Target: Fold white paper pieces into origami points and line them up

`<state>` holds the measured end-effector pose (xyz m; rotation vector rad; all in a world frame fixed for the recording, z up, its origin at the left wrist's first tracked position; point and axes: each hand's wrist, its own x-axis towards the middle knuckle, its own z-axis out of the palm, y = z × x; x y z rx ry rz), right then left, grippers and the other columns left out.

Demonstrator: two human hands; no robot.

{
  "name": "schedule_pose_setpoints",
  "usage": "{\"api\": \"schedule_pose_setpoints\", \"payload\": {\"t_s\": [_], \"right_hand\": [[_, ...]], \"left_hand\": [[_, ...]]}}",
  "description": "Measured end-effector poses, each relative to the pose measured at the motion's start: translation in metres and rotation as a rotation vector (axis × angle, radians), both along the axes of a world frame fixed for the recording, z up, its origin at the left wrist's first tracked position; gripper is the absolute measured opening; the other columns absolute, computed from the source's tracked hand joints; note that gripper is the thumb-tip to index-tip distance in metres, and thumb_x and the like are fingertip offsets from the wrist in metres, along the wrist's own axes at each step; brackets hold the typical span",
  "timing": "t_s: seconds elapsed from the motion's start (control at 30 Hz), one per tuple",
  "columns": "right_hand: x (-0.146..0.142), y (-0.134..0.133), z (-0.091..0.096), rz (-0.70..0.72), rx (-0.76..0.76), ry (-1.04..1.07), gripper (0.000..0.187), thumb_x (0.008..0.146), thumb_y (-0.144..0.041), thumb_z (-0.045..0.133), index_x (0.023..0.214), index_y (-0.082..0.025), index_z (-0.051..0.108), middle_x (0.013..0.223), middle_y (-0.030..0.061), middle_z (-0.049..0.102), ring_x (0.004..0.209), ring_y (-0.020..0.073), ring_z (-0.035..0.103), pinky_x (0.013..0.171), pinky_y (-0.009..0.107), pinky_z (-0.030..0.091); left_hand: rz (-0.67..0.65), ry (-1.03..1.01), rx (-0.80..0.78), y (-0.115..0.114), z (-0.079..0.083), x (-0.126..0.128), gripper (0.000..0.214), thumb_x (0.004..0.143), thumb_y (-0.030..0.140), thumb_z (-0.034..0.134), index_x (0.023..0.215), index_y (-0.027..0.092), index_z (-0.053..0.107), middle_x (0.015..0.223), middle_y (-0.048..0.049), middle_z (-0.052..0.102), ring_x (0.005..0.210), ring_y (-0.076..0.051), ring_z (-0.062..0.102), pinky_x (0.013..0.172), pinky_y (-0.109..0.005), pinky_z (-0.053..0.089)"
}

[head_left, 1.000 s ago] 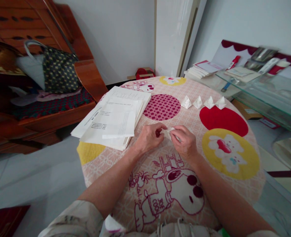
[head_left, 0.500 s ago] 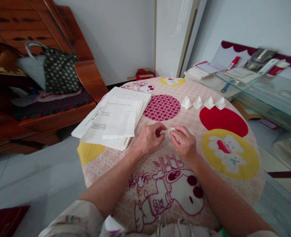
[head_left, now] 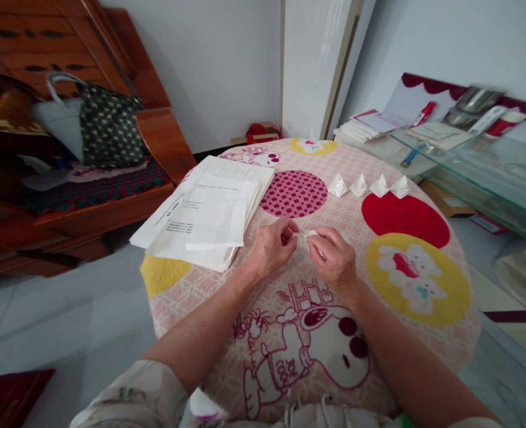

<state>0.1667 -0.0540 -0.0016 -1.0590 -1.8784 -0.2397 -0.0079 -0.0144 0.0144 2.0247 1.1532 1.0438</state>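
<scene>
Above the middle of the cloth-covered table [head_left: 263, 315], a small piece of folded white paper [head_left: 305, 236] is pinched between both my hands. My left hand [head_left: 274, 242] grips its left end with thumb and fingertips. My right hand [head_left: 334, 257] holds its right end, the fingers closed and partly covering it. The paper's exact shape is mostly hidden by my fingers. Beyond my right hand, several small folded paper pieces with pointed tops [head_left: 358, 185] stand in a row. A stack of printed sheets [head_left: 213, 208] lies left of my left hand.
Right of the table is a glass shelf [head_left: 481, 166] with papers, a metal container [head_left: 479, 101] and a red marker [head_left: 424, 113]. To the left stands a wooden bench [head_left: 162, 139] bearing a patterned bag [head_left: 109, 125]. A red object [head_left: 263, 132] rests behind the table.
My left fingers have shifted very slightly at the paper's left end. Both hands keep hold of it, and the view has moved a touch.
</scene>
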Motion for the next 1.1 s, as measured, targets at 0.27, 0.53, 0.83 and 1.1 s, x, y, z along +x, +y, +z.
{"api": "schedule_pose_setpoints", "payload": {"t_s": [0.27, 0.53, 0.83, 1.1], "right_hand": [[-0.002, 0.000, 0.001, 0.048, -0.156, 0.112, 0.022, 0.089, -0.009, 0.054, 0.082, -0.022, 0.070, 0.088, 0.0065, 0.068, 0.083, 0.0184, 0.067, 0.076, 0.032, 0.057], [0.009, 0.006, -0.004, 0.216, -0.414, 0.318, 0.012, 0.082, -0.013, 0.063, 0.077, -0.020, 0.071, 0.081, 0.0036, 0.071, 0.077, 0.0173, 0.067, 0.070, 0.029, 0.052], [0.011, 0.007, -0.006, 0.166, -0.577, 0.418, 0.009, 0.080, -0.020, 0.064, 0.075, -0.019, 0.071, 0.075, 0.0025, 0.070, 0.070, 0.0162, 0.064, 0.064, 0.028, 0.048], [0.009, 0.007, -0.007, 0.173, -0.714, 0.522, 0.008, 0.078, -0.026, 0.070, 0.080, -0.018, 0.072, 0.074, 0.0020, 0.072, 0.065, 0.0157, 0.063, 0.060, 0.027, 0.049]], "left_hand": [[-0.022, -0.089, -0.139, 0.007, 0.005, -0.003, 0.024, 0.069, 0.007, 0.057, 0.091, 0.017, 0.059, 0.058, 0.0078, 0.056, 0.050, -0.007, 0.049, 0.051, -0.019, 0.036], [-0.205, -0.053, -0.235, 0.014, -0.001, -0.009, 0.030, 0.064, 0.003, 0.053, 0.091, 0.015, 0.060, 0.053, 0.0101, 0.051, 0.046, -0.005, 0.042, 0.047, -0.017, 0.030], [-0.128, -0.160, -0.182, 0.020, 0.004, -0.016, 0.028, 0.087, 0.040, 0.066, 0.095, 0.013, 0.069, 0.092, -0.0076, 0.072, 0.078, -0.012, 0.066, 0.067, -0.022, 0.055], [-0.089, 0.130, -0.059, -0.002, -0.002, 0.007, 0.009, 0.078, 0.018, 0.067, 0.086, 0.017, 0.071, 0.091, -0.0045, 0.073, 0.083, -0.017, 0.066, 0.077, -0.030, 0.054]]}}
